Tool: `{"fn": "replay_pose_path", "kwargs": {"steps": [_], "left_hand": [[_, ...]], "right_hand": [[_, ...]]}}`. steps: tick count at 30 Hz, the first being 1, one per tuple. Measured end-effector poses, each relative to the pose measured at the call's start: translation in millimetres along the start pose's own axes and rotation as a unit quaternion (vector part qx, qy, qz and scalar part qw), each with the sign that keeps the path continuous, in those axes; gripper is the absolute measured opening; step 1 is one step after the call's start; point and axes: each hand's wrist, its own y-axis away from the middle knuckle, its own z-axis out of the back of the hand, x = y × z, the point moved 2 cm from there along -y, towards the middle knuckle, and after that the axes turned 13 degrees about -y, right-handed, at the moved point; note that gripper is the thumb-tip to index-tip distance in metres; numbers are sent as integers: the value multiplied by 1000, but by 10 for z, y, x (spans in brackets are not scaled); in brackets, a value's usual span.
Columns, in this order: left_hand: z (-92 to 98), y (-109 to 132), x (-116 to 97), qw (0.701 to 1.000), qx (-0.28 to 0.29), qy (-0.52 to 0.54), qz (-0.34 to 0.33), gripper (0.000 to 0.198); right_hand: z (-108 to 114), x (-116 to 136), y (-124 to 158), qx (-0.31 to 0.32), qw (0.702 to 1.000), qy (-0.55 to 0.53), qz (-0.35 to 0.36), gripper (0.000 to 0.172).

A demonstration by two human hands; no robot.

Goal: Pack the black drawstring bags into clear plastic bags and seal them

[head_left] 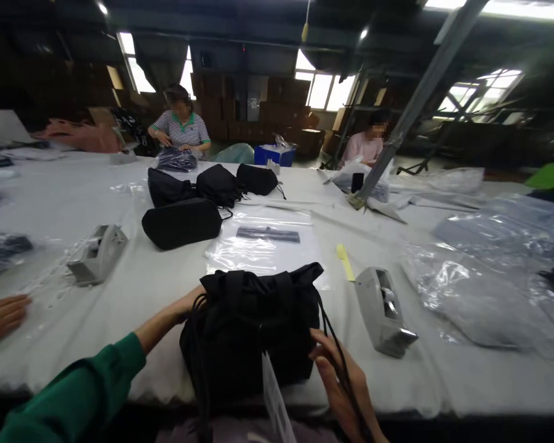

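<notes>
A black drawstring bag (pixel 258 326) stands upright at the table's near edge, its gathered top uppermost, with cords hanging at both sides. A white tag (pixel 275 394) hangs from its front. My left hand (pixel 190 306), below a green sleeve, reaches to the bag's upper left side; its fingers are hidden behind the fabric. My right hand (pixel 339 372) is at the bag's right side, fingers bent against the fabric, a dark cord running across it. Beyond the bag lies a clear plastic bag (pixel 277 255) with a dark printed strip.
Several black pouches (pixel 182 223) sit farther back. Grey tape dispensers stand left (pixel 98 253) and right (pixel 384 312), with a yellow strip (pixel 345 261) by the right one. Plastic bags (pixel 480 295) cover the right side. Another person's hand (pixel 4 317) rests far left; two people work opposite.
</notes>
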Motion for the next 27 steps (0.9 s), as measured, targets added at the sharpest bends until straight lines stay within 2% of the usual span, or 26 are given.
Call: {"fn": "replay_pose_path", "kwargs": {"steps": [1, 3, 5, 6, 8, 10, 12, 14, 16, 18, 20, 22, 24, 27], "left_hand": [[77, -5, -18, 1000, -7, 1, 10, 42], [250, 26, -197, 1000, -22, -17, 0, 49], [315, 124, -507, 993, -1, -92, -77, 50], [275, 188, -664, 977, 32, -161, -136, 53], [85, 308, -884, 916, 85, -306, -243, 57], [-136, 360, -945, 853, 77, -419, -303, 36], [-269, 342, -917, 819, 48, -469, -326, 10], [-257, 282, -914, 830, 52, -443, -334, 16], [-123, 197, -999, 878, 90, -348, -315, 10], [60, 78, -1140, 934, 123, -228, -245, 9], [214, -73, -1263, 973, 124, -108, -159, 18], [307, -244, -1327, 990, 97, 11, -104, 24], [339, -411, -1333, 988, 69, 107, -85, 24], [329, -590, -1308, 985, 63, 142, -71, 23]], "right_hand": [[-1, -9, -30, 7, 1000, 9, 26, 33], [-4, -57, -66, 37, 997, 23, 64, 30], [12, -146, -35, 60, 996, 24, 56, 26], [37, -202, 11, 56, 998, 17, 36, 25], [131, -340, 158, 23, 999, -11, -43, 27], [296, -492, 339, -47, 988, -46, -141, 41], [509, -616, 472, -133, 967, -70, -206, 60], [715, -673, 481, -195, 954, -71, -219, 73], [851, -633, 349, -212, 955, -45, -200, 72], [887, -483, 124, -206, 965, 3, -161, 63], [821, -242, -128, -176, 977, 58, -108, 54], [686, 46, -356, -132, 986, 99, -37, 48], [534, 319, -550, -92, 988, 115, 34, 45], [332, 608, -825, -58, 987, 114, 94, 45]]}}
